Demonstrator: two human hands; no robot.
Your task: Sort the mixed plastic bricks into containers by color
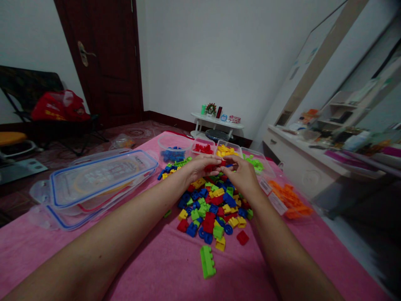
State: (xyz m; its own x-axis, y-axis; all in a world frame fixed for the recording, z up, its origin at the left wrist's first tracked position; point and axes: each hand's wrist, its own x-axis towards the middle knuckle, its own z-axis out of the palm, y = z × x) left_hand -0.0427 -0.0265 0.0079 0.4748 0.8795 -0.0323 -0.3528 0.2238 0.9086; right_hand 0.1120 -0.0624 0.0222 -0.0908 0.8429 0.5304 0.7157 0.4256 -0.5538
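My left hand (202, 166) is curled above a heap of toy building bricks (216, 200), with red bricks (211, 167) between its fingers and thumb. Close against its fingertips, my right hand (242, 172) is closed in a pinch, and a bit of red shows there too. How many red pieces the hands hold is hidden. The heap below mixes red, yellow, blue and green bricks, with a few blue wheels. Nearer to me, a long green brick (207, 262) and a small red brick (242, 238) lie apart from it.
Beyond the heap stand clear containers of blue bricks (173, 154), red bricks (203, 148), yellow bricks (227, 151) and green bricks (255, 163). Orange bricks (290, 200) fill a box at right. Stacked clear lids (103, 177) lie at left on the pink cloth (150, 267).
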